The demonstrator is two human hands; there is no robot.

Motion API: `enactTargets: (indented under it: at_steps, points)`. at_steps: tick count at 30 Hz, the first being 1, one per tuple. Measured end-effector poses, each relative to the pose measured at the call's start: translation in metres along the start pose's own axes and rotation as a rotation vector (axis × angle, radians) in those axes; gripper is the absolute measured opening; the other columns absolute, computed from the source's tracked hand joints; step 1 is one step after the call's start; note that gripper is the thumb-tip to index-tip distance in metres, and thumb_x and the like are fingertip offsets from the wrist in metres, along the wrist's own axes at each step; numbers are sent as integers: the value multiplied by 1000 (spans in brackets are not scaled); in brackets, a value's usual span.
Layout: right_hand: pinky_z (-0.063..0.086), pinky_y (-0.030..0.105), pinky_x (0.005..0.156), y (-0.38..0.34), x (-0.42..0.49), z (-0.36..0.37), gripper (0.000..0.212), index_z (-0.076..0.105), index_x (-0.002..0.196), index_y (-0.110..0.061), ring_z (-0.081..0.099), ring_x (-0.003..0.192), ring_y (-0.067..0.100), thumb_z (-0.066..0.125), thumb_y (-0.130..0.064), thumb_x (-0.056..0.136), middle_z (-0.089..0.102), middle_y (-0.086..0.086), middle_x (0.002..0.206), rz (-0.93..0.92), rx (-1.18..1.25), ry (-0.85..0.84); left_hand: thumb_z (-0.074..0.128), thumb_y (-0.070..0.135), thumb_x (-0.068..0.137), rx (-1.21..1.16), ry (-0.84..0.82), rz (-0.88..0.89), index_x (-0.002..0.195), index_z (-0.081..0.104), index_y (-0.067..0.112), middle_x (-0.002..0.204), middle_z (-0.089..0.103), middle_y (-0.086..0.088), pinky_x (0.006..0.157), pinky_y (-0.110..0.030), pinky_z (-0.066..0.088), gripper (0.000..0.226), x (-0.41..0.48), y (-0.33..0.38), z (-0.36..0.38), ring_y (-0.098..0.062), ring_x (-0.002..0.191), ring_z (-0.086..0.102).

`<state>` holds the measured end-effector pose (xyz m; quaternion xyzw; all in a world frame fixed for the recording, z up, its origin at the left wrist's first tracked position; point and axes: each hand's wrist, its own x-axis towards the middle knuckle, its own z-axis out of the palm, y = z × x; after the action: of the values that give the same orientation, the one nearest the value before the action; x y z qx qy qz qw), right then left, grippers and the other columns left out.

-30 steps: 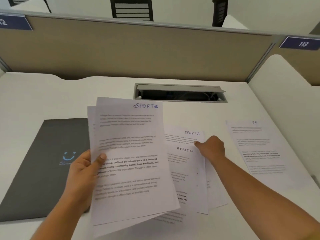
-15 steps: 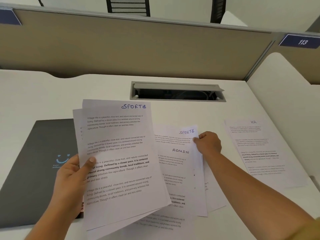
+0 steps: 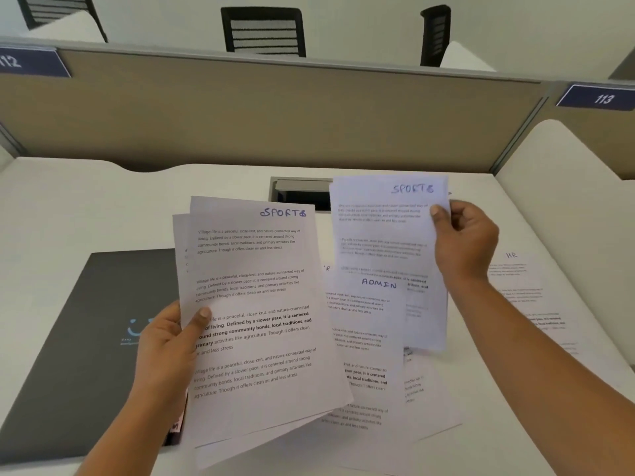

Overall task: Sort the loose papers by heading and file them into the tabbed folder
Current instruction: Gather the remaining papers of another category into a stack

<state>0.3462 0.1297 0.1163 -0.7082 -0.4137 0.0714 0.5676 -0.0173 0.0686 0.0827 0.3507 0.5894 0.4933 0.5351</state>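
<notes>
My left hand (image 3: 165, 341) grips a small stack of white sheets (image 3: 254, 321) by its left edge, thumb on top; the front sheet is headed SPORTS. My right hand (image 3: 464, 242) pinches another sheet headed SPORTS (image 3: 388, 242) at its right edge and holds it up above the desk. Under it lies a loose pile of papers (image 3: 364, 338), the top one headed ADMIN. A dark grey folder (image 3: 86, 338) with a blue smile logo lies closed on the left of the desk. A sheet headed HR (image 3: 525, 297) lies flat at the right.
The white desk (image 3: 86, 207) ends at a beige partition (image 3: 275, 115) at the back. An open cable hatch (image 3: 299, 194) sits in the desk behind the papers. A second desk section (image 3: 567, 159) adjoins on the right. Black chairs stand beyond the partition.
My right hand has lifted the SPORTS sheet off the ADMIN pile and raised it up and to the right. My left hand keeps its stack in about the same place.
</notes>
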Motion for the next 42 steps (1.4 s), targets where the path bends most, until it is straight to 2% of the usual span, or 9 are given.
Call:
enactTargets:
  at_steps: [5,10,14,18,21,26,31,38,42]
  points:
    - [51,28,63,-46,16,-16,8,65,84,-23,58,66,9,69,-27,89,66,-9,72,-193,149,94,57,14,96,85,71,140,124,56,33,108,72,7,65,-34,59,33,-5,8,8,-17,85,73]
    - [48,22,62,-101,14,-36,11,65,85,-32,56,64,-2,71,-24,90,68,-27,69,-381,385,42,49,20,100,374,73,280,139,10,67,139,46,17,75,-30,55,73,-1,13,9,-12,102,63]
    - [53,33,70,-121,18,-47,15,71,93,-16,63,75,16,75,-30,87,74,-9,82,-351,552,-5,48,4,99,410,50,317,113,61,46,120,61,10,97,-33,51,47,5,20,6,7,94,59]
    - [53,22,65,-129,7,-41,4,69,89,-15,63,66,5,70,-18,90,74,-13,73,-200,572,-179,55,9,96,335,33,250,103,74,24,100,71,17,90,-40,56,25,6,30,14,-7,90,67]
    - [50,16,56,-114,-12,-22,12,68,80,-17,56,54,-3,68,-11,91,70,-18,61,-91,414,-296,60,25,92,178,-118,237,100,76,20,98,76,9,88,-35,57,19,-6,41,25,-15,97,71]
    - [58,25,60,-83,-49,-1,8,72,86,-12,67,60,8,67,-14,91,76,-6,71,168,388,-450,40,42,91,-115,-272,154,86,78,9,91,76,-13,68,-30,59,51,-32,52,42,-25,85,74]
    - [57,30,64,-70,-70,1,8,74,91,-14,71,68,14,70,-21,89,78,-1,82,295,403,-455,49,31,94,-340,-304,-44,94,75,4,102,72,-23,73,-50,60,38,-38,50,43,-38,92,71]
    - [58,35,69,-65,-81,-3,4,74,90,-17,73,75,19,71,-19,88,78,-2,85,357,401,-398,61,16,91,-215,-165,81,103,73,10,98,76,-7,79,-48,59,18,-38,41,47,-29,90,73]
    - [57,31,65,-62,-88,-4,4,74,88,-21,72,70,13,71,-17,88,77,-5,82,327,364,-364,64,9,90,-123,-104,146,118,66,31,107,74,10,75,-41,61,36,-37,37,48,-19,95,72]
